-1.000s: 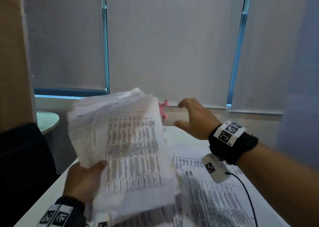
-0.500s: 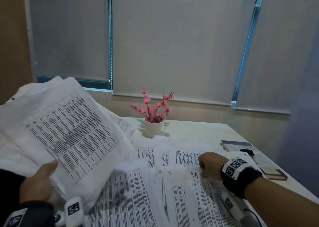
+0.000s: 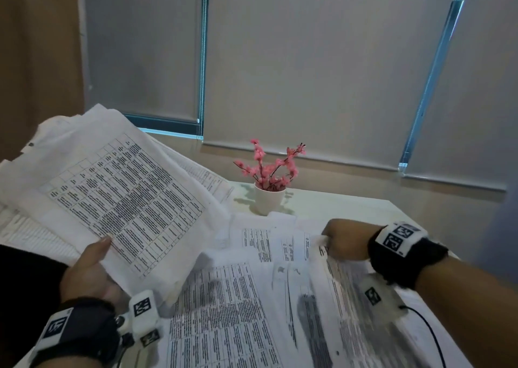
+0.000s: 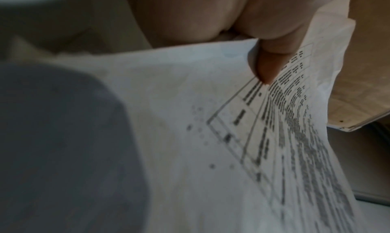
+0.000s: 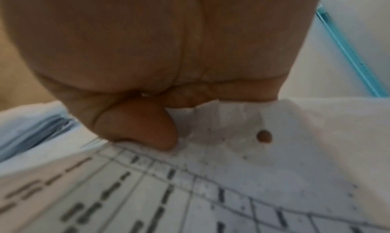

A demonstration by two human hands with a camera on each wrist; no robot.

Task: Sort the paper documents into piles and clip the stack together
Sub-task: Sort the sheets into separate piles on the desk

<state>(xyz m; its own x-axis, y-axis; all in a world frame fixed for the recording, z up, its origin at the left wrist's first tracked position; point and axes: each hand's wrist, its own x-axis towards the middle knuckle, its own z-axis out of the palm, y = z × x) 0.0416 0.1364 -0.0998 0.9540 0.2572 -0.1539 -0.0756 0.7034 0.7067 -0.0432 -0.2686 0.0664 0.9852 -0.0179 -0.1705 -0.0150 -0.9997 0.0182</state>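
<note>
A: Nearest the camera, what was the left hand [image 3: 89, 278] doing?

B: It gripped a thick stack of printed sheets [image 3: 117, 196], thumb pressed on the top page and the fingers apparently curled beneath, though those were hidden. The left wrist view showed the thumb [image 4: 272, 59] bearing down beside the printed table. The stack was lifted off the table and tilted toward the person, probably so the top page could be read before deciding where it belonged.

A: And the loose pages?

B: Spread across the white table [image 3: 336, 202], overlapping one another, directly in front of the person. Those loose sheets [image 3: 224, 306] looked unsorted, no tidy piles yet.

A: The right hand?

B: The right hand [image 3: 343, 240] was a little farther out, down on the spread. The right wrist view showed its thumb [image 5: 147, 123] pinching a crumpled paper corner [image 5: 221, 119] against the curled fingers, a punched hole just beside it. I'd judge it was picking one sheet off the spread to add to the held stack or a pile.

A: Any clip?

B: None that I could see, so clipping seemed a long way off.

A: Beyond that?

B: A small white pot of pink blossoms [image 3: 270, 184] stood at the table's far side, apart from the papers, with closed roller blinds [image 3: 308, 59] behind.
</note>
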